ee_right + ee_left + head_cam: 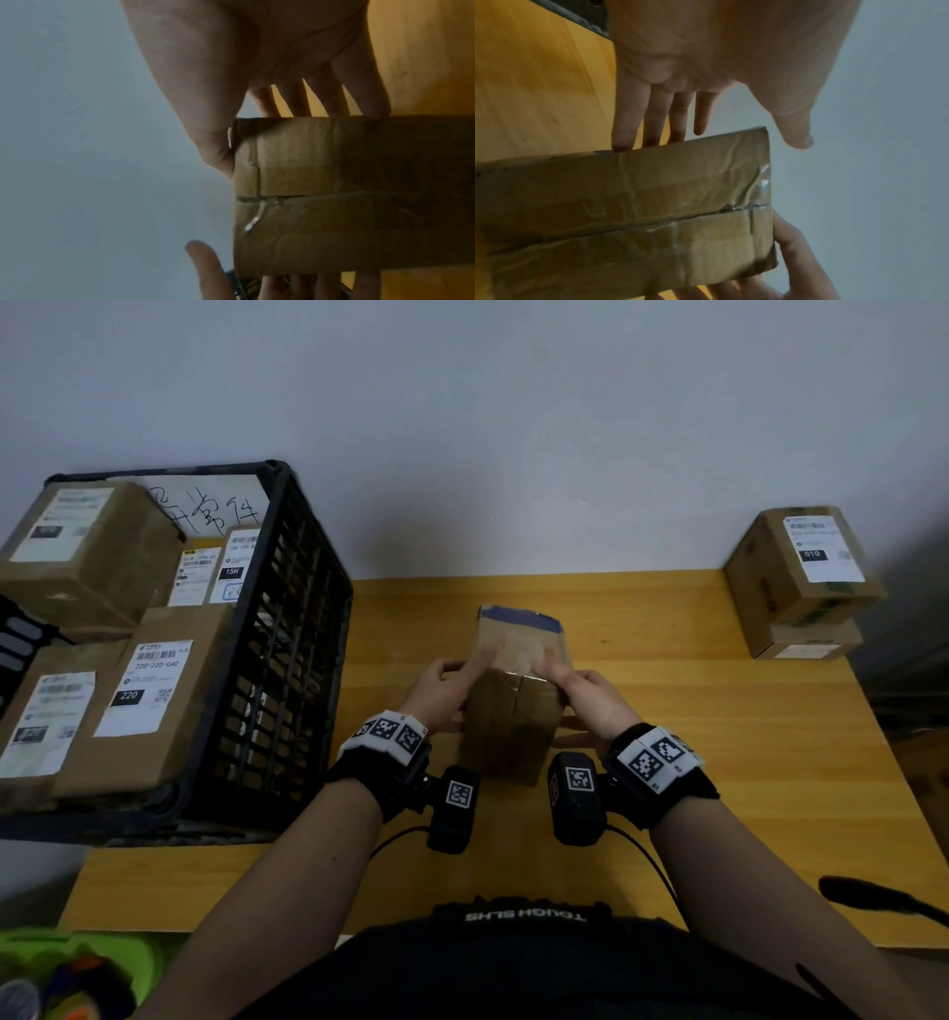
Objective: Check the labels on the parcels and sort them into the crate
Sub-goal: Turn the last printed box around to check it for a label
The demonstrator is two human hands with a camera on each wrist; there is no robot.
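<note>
A brown cardboard parcel (513,711) is held over the middle of the yellow table, its top face taped clear with blue tape along the far edge. No label shows on the faces in view. My left hand (462,672) lies against its left side with straight fingers (628,130); the thumb hovers off the corner. My right hand (577,688) clasps the right side, thumb pressed on the top edge, fingers (331,101) down the side. The wrist views show the parcel (628,213) (334,192) between the hands (731,134) (264,140). The black crate (280,516) stands at the left.
Several labelled parcels (149,690) fill the crate, with a handwritten white sheet (215,503) at its back. Two stacked parcels (806,557) sit at the table's (693,788) far right corner against the grey wall. Something green (77,963) lies on the floor at lower left.
</note>
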